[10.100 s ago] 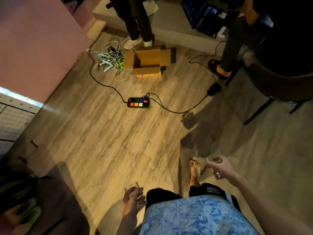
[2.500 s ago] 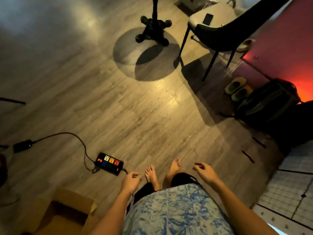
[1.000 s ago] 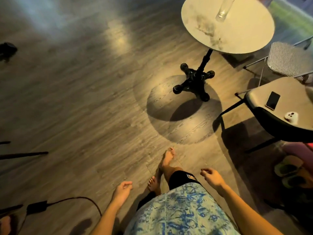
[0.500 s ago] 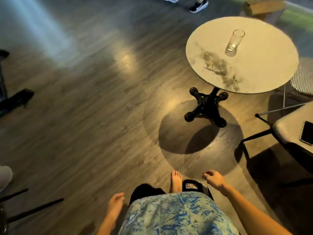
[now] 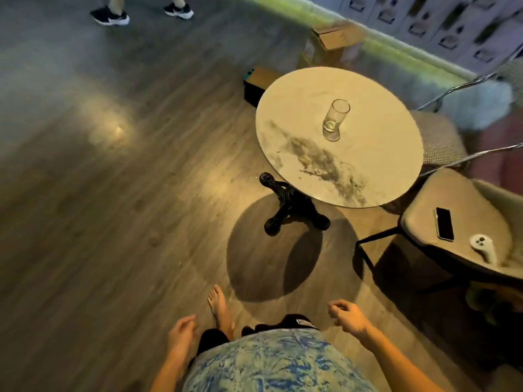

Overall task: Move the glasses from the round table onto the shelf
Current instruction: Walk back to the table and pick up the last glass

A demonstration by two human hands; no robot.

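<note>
One clear drinking glass (image 5: 334, 119) stands upright near the middle of the round marble-look table (image 5: 376, 165), which rests on a black pedestal base (image 5: 291, 206). Both hands hang low by my hips, well short of the table. My left hand (image 5: 182, 332) holds nothing and its fingers are loosely apart. My right hand (image 5: 346, 314) is also empty, with the fingers loosely curled. No shelf is in view.
A beige chair (image 5: 467, 224) to the right of the table carries a phone (image 5: 444, 223) and a white controller (image 5: 484, 247). A wire-frame chair (image 5: 441, 140) stands behind the table. Cardboard boxes (image 5: 334, 43) sit beyond it. Another person's shoes (image 5: 111, 17) are at top left.
Ten seconds ago each hand held a glass; both hands are empty now. I have turned and walked toward the round table, which has come closer in the view.
</note>
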